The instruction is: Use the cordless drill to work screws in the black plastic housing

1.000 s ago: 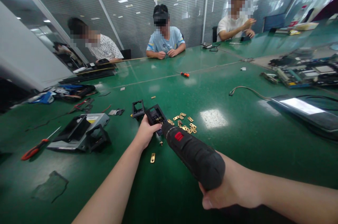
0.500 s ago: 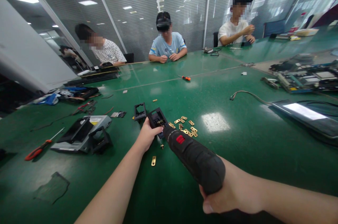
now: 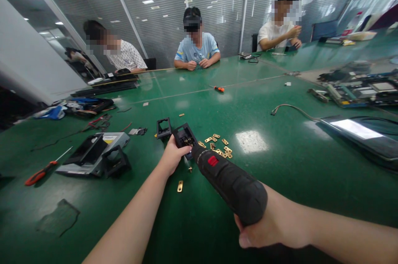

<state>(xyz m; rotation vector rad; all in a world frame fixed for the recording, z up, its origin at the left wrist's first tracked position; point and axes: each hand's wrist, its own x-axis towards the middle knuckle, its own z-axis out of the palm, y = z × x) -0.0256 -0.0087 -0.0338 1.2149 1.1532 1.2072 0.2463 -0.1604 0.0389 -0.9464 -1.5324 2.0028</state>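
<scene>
My left hand (image 3: 171, 157) grips a small black plastic housing (image 3: 183, 135) on the green table (image 3: 280, 160). A black electric screwdriver (image 3: 228, 183) with a red switch lies in my right hand (image 3: 273, 224), which is wrapped round its rear end. The tool's tip points into the housing. Several small brass plates (image 3: 219, 144) lie just right of the housing. One more brass plate (image 3: 179, 186) lies below my left wrist. A second black frame piece (image 3: 163, 127) stands just behind the housing.
A dismantled grey and black device (image 3: 96, 155) and a red-handled screwdriver (image 3: 39, 174) lie to the left. An orange screwdriver (image 3: 218, 88) lies further back. A flat panel with a cable (image 3: 357, 130) and circuit boards (image 3: 357, 87) are on the right. Three people sit at the far side.
The view has shifted slightly. Both hands, the housing and the electric screwdriver keep the same positions relative to one another.
</scene>
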